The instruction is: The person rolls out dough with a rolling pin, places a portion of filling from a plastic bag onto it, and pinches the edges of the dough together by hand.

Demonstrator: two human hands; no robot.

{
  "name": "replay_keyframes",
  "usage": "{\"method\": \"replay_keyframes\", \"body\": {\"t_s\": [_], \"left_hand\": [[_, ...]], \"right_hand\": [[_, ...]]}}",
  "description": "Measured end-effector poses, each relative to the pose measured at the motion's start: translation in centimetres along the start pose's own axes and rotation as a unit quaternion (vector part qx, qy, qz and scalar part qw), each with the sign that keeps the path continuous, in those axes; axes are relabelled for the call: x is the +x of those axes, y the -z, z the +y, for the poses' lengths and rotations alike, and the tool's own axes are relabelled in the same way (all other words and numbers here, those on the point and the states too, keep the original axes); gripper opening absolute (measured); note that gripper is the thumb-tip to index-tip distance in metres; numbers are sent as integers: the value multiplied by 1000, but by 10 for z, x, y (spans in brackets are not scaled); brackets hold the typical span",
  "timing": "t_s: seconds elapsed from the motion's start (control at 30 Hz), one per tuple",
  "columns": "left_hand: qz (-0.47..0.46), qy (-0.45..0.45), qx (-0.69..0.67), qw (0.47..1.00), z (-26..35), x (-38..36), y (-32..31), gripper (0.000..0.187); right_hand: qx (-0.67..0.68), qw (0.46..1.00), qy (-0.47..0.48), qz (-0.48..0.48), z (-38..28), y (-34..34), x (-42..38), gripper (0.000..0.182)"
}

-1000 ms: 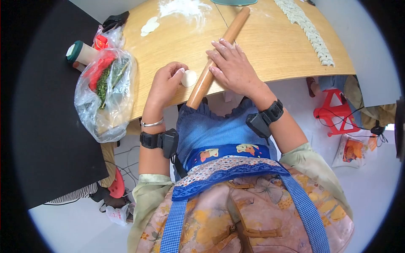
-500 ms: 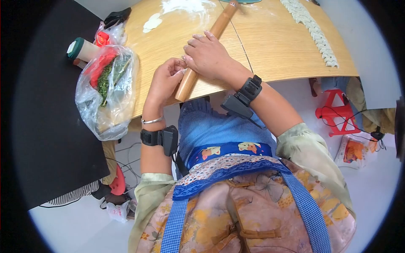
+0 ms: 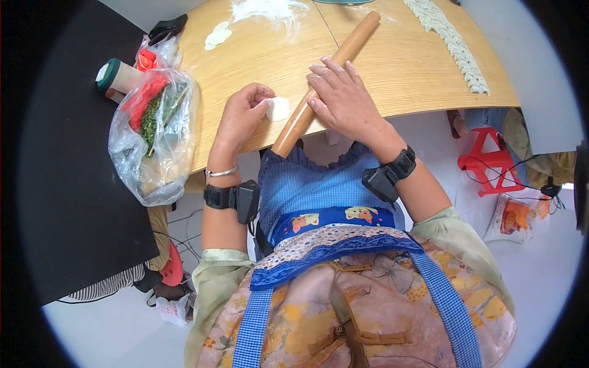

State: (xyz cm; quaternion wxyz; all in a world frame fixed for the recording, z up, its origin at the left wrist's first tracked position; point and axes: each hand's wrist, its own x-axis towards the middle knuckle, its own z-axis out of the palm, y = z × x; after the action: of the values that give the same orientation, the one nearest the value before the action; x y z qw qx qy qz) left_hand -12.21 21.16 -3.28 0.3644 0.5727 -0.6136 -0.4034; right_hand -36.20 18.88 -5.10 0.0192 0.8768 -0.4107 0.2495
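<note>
A small round dough wrapper lies by the table's near edge. My left hand pinches its left rim between thumb and fingers. Slanting from the near edge toward the upper right is a wooden rolling pin, just right of the wrapper and apart from it. My right hand rests on top of the pin, palm down, its floury fingers stretched out across the wood rather than wrapped round it.
Flat dough rounds and scattered flour are farther back on the table. A long row of shaped dough pieces runs along the right. At left sits a plastic bag with greens, beside a green-lidded cup.
The rolling pin and my right hand have moved to the right, off the dough wrapper, which now shows. My left hand stays at the wrapper's rim.
</note>
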Motion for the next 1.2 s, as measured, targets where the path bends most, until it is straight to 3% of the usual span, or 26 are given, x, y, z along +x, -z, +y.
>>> {"method": "replay_keyframes", "body": {"t_s": [0.3, 0.4, 0.47, 0.6, 0.67, 0.77, 1.0, 1.2], "left_hand": [[4, 13, -36, 999, 4, 6, 0, 28], [-5, 16, -20, 1000, -3, 7, 1, 28], [7, 9, 14, 1000, -5, 8, 1, 28], [3, 18, 37, 999, 4, 2, 3, 23], [-1, 3, 104, 995, 0, 1, 8, 18], [-17, 40, 100, 994, 4, 0, 8, 17], [39, 9, 151, 988, 3, -1, 0, 22], [54, 34, 136, 989, 4, 1, 1, 18]], "right_hand": [[-9, 999, 46, 8, -13, -17, 45, 47], [5, 998, 52, -29, -21, -14, 67, 47], [-24, 992, 36, -120, -26, -11, 77, 44], [-15, 996, 35, -83, -22, -21, 70, 45], [19, 998, 54, 28, -14, -28, 60, 45], [14, 999, 47, 14, -9, -23, 47, 48], [0, 999, 27, 17, -2, -12, 14, 53], [-6, 1000, 13, 10, -2, -6, 5, 52]]}}
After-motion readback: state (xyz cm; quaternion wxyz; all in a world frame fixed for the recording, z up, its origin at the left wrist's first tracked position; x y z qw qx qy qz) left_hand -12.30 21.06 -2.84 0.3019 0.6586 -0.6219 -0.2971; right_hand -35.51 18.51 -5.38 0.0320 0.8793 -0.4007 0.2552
